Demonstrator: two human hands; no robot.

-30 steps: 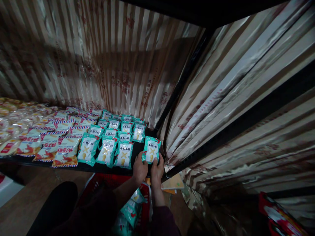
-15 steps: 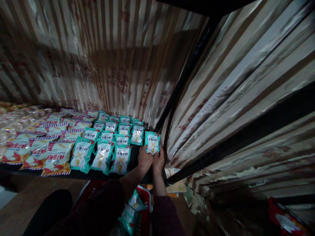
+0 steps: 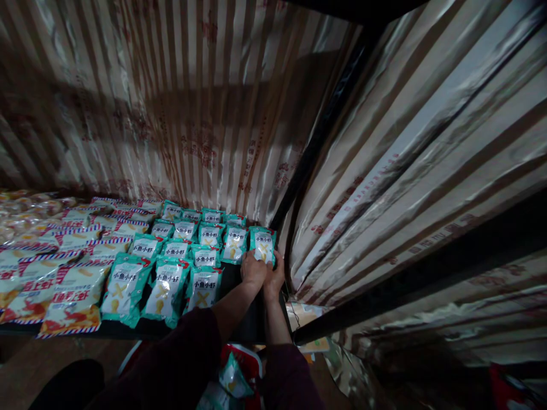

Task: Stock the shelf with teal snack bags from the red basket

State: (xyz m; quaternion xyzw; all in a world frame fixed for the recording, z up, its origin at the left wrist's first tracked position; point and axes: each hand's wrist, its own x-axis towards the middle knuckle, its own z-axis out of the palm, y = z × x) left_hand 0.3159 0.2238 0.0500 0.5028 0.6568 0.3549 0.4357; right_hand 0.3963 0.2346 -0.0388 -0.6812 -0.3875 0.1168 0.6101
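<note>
My left hand (image 3: 253, 271) and right hand (image 3: 274, 278) grip the teal-and-white plastic snack packet (image 3: 262, 244) by its near end, best squeezed lightly and kept straight above the flat black shelf (image 3: 231, 278).

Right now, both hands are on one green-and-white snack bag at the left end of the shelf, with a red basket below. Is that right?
Not quite: the head view shows the snack bag at the right end of the shelf. The rest stands: the left hand and right hand are both on it, with the red basket below.
</note>
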